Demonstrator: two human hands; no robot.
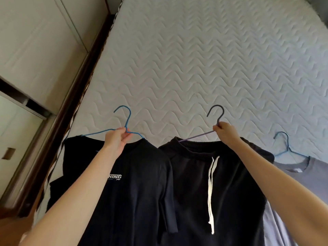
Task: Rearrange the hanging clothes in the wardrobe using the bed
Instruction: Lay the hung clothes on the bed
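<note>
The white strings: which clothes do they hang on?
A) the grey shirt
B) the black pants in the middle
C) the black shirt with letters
B: the white strings dangle from the waistband of the black pants, which are on the purple hanger that the right hand holds. The left hand holds the blue hanger of the lettered shirt.

The left forearm (79, 189) and right forearm (276, 176) are bare, as are the left grip (116, 138) and right grip (226, 132).

A home bedroom; quilted white mattress (195, 59) beside pale wardrobe doors (35, 50)
</note>
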